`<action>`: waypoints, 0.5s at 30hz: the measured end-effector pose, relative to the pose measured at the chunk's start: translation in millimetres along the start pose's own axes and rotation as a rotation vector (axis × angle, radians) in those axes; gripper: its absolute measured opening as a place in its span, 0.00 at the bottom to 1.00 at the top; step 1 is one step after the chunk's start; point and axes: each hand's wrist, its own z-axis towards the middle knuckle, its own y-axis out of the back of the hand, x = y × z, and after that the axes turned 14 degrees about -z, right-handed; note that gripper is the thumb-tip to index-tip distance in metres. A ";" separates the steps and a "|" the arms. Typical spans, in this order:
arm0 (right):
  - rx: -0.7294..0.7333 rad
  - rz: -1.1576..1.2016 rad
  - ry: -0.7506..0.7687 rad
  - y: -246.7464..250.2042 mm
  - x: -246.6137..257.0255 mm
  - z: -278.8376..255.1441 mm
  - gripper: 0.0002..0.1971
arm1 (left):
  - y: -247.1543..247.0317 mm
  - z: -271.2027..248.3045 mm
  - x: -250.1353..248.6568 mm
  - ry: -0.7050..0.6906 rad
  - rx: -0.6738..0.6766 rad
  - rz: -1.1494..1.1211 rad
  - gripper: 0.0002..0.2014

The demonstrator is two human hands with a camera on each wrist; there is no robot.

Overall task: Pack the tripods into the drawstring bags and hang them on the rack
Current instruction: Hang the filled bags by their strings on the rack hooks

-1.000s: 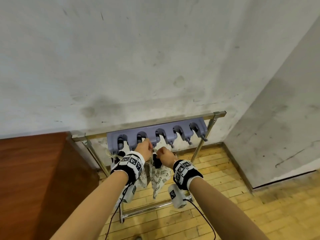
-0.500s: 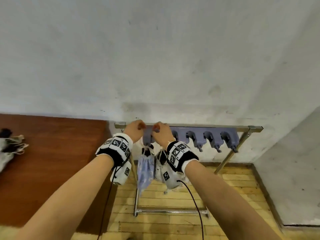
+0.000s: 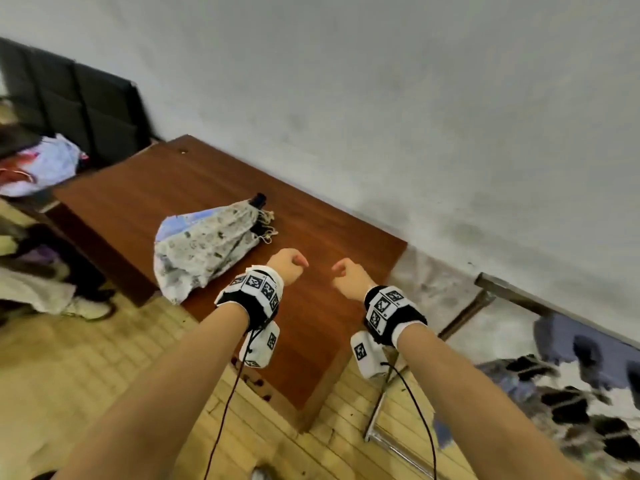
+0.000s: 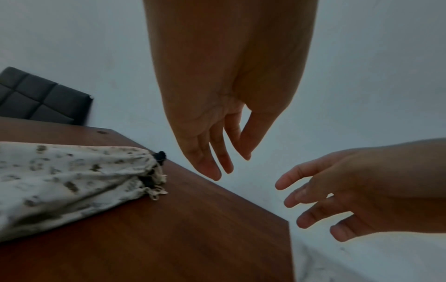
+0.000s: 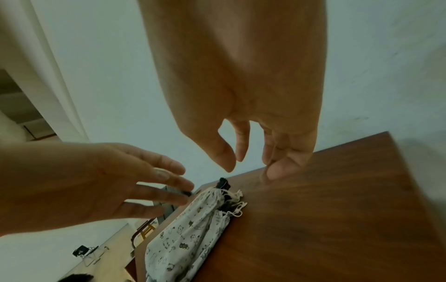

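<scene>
Now both hands hang over the near end of the table [image 3: 339, 344] with nothing in them: the left hand [image 3: 286, 265] has its fingers [image 4: 212, 167] loose and nearly straight, and the right hand [image 3: 349, 278] spreads its fingers [image 4: 311, 204] a little, also loose. The packed bags [image 3: 204, 244] lie in a heap on the table to the left of both hands, their gathered necks and cords [image 5: 231, 202] pointing toward the wall, and a dark tripod end [image 3: 258, 199] pokes out of one neck. The rack [image 3: 588, 344] stands off to the right, blurred, with patterned cloth hanging at it. As I judge it, the step in hand is fetching the next bag. It would go best to reach for the neck end, not the belly of the cloth, since soft fabric will sag and let the tripod slide. One hand should pinch the cords of the top bag alone, because the cords lie tangled close together and a careless pull may drag a second bag along. The other hand can cup the bag from below while it lifts. If a neck looks slack, draw it tight before carrying it over to the rack.
</scene>
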 end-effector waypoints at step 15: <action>0.095 0.131 -0.172 -53.3 146.6 176.8 0.14 | 176.3 128.5 102.8 0.117 0.039 -0.046 0.12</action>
